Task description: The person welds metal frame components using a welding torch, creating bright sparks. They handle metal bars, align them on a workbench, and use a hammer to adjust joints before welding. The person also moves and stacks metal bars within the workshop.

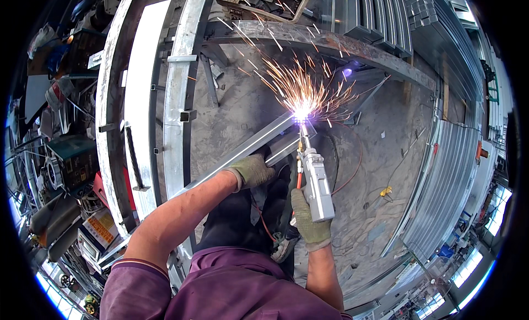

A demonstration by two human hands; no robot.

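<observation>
**What are the hands doing?**
Both wear olive gloves. The left hand (252,171) is closed on the near end of a shorter metal tube (285,149), just beside a longer metal tube (248,149). The right hand (312,229) grips a grey handheld welding gun (318,185), its fingers partly hidden by the gun's body.

**Where are the tubes and the gun?**
Both tubes slant from near left to far right, held above a grey concrete floor (358,243). The gun points away from the person, its tip at the tubes' far ends. A white-violet glare there hides the exact contact. Orange sparks (308,88) fan out toward the far side, and an orange hose (299,180) runs along the gun's left side.

**What lies around them?**
Long metal beams (180,88) stand on the left. A crossbeam (330,42) spans the far side, with a tray of metal scraps (264,6) beyond it. Stacked metal profiles (443,171) line the right. A small yellow object (386,191) lies on the floor, near those profiles.
</observation>
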